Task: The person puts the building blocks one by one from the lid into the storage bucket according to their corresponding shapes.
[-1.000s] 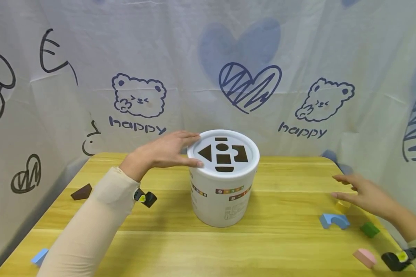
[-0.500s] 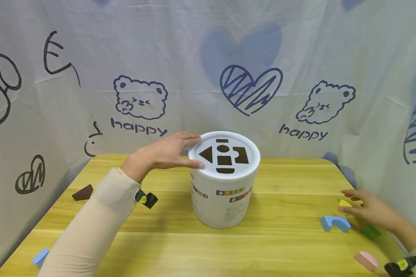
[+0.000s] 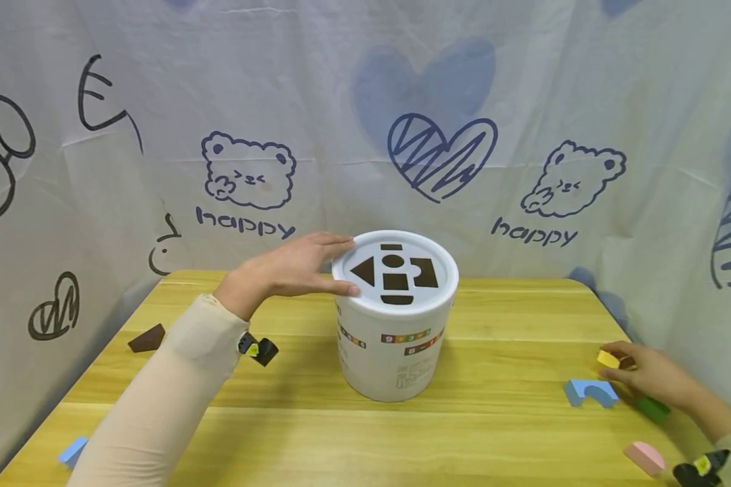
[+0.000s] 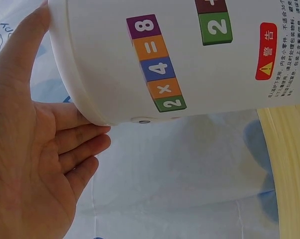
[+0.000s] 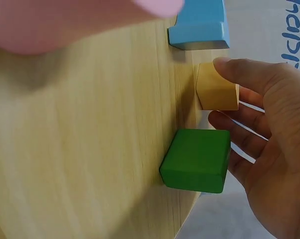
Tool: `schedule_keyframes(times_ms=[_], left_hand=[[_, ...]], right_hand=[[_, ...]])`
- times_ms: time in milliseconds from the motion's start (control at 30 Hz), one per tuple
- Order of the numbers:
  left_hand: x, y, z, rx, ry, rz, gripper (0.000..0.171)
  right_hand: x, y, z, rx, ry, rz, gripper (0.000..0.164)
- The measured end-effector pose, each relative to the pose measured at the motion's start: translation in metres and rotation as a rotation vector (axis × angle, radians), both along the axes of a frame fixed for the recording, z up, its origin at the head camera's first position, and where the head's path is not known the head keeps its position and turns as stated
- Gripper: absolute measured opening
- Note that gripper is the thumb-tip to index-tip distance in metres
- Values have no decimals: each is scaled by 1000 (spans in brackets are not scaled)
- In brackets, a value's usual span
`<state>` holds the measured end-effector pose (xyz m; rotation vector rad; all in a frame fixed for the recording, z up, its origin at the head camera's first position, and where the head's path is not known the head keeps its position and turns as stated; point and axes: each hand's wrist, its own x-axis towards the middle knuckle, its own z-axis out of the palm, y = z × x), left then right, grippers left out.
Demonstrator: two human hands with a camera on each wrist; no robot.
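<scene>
A white bucket [image 3: 371, 352] stands upright on the wooden table, its white lid [image 3: 426, 297] cut with dark shaped holes: triangle, circle, rectangles and a notched one. My left hand [image 3: 295, 264] rests on the left of its rim, fingers nearly straight, thumb at the front edge; in the left wrist view, the fingertips [image 4: 100, 130] touch the rim. At the table's right side my right hand [image 3: 660, 375] pinches a small yellow block [image 5: 217, 89] between thumb and fingers. A green block [image 5: 195, 157] lies just below that hand, and a blue arch block [image 3: 589, 392] beside it.
A pink half-round block [image 3: 646, 458] lies near the right front of the table. On the left are a dark brown block [image 3: 147, 338] and a blue block [image 3: 72, 451]. A printed cloth [image 3: 341, 135] hangs behind the table [image 3: 499, 439].
My right hand has moved down and slightly right to the yellow block and now pinches it. The left hand has stayed on the bucket's rim.
</scene>
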<state>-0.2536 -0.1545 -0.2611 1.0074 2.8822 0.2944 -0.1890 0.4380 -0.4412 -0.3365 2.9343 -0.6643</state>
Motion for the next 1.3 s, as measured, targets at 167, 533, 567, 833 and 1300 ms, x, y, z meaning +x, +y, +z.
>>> schedule_keyframes(times_ms=[167,533,567,833,1300], left_hand=[[0,1,0,2,-2,-9,102],[-1,2,0,1,1,-5,101],[0,2,0,1,2,-5,101],[-1,1,0,-5,10,-15,102],[-1,1,1,-6,-5,0,102]], right_hand=[[1,0,0,10,2,-4,57],[-4,-17,15,18,88,34,47],[-5,-21,18,11,98,45,46],[-10,-51,46,3,138,71,46],[-15,-101,91,19,299,203,36]])
